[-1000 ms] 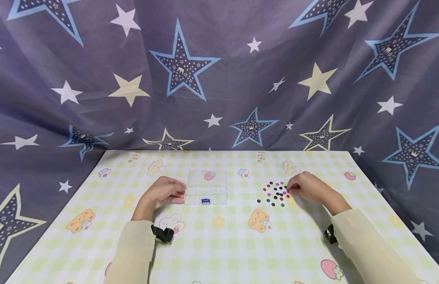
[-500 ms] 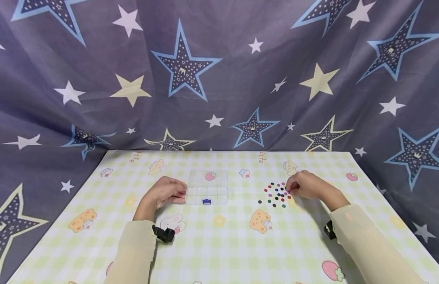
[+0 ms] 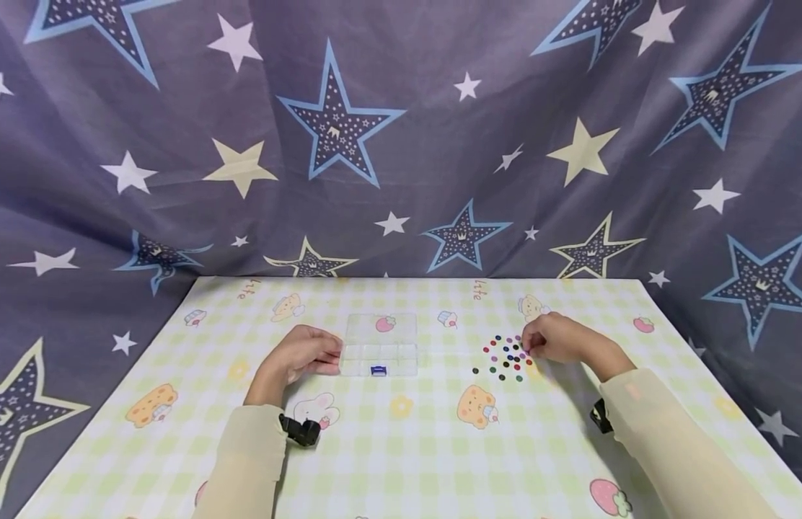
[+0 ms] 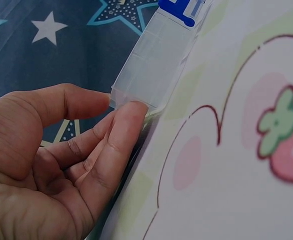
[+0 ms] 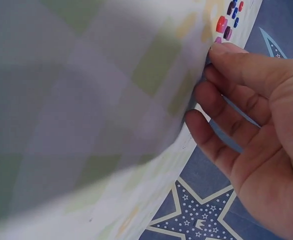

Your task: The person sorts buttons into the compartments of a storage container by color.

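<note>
A clear plastic compartment box [image 3: 388,353] stands on the table with its lid [image 3: 362,328] folded back and a blue latch [image 3: 378,371] in front. My left hand [image 3: 302,351] pinches the box's left end, thumb at the upper edge and a finger below, as the left wrist view shows. To the right lie several small coloured discs [image 3: 506,365]. My right hand [image 3: 560,337] is at their right edge, fingertips down by a purple-pink disc [image 5: 218,40]. The thumb [image 5: 226,52] covers the index fingertip, so I cannot tell whether a disc is held.
A checked cloth with cartoon prints covers the table [image 3: 401,454]. Behind it hangs a dark curtain [image 3: 414,130] with stars. Small black cameras [image 3: 301,430] sit on both wrists. Between the box and the discs lies a stretch of patterned cloth.
The head view shifts slightly. Both hands, the box and the discs keep nearly the same places.
</note>
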`<state>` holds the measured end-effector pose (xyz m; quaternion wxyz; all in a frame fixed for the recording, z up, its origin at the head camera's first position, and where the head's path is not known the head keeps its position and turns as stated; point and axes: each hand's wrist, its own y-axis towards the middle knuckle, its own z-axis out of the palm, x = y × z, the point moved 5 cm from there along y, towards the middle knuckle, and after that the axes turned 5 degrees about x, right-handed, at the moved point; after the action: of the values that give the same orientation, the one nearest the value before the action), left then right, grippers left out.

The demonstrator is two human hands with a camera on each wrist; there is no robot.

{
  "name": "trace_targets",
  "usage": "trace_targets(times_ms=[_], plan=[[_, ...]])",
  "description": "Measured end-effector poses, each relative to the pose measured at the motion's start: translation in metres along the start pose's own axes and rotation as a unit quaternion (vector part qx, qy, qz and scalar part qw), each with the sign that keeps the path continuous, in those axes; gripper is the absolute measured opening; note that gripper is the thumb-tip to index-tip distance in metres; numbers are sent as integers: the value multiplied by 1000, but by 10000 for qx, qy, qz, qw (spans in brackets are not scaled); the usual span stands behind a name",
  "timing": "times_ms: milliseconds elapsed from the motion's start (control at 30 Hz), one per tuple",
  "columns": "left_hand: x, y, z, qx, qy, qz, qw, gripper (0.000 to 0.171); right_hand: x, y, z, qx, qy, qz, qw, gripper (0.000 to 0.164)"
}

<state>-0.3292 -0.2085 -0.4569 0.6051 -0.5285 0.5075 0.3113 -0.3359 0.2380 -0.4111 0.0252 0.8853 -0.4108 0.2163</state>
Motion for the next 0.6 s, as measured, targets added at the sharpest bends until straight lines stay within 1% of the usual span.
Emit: trace_targets(times_ms=[100, 367, 433, 600], plan=[[0, 1, 2, 21, -6, -10, 10000, 33, 0, -1, 0, 88, -10, 16, 10000, 19], [-1, 1, 1, 40, 12, 18, 10000, 33, -2, 0, 0, 195, 84, 315, 9993, 12], [-1, 1, 1, 40, 29, -23, 10000, 33, -2, -1, 1, 212, 110, 283, 9993, 11], [-1, 1, 1, 17, 30, -48, 10000, 32, -3, -4, 4, 250, 205, 196, 9993, 14]])
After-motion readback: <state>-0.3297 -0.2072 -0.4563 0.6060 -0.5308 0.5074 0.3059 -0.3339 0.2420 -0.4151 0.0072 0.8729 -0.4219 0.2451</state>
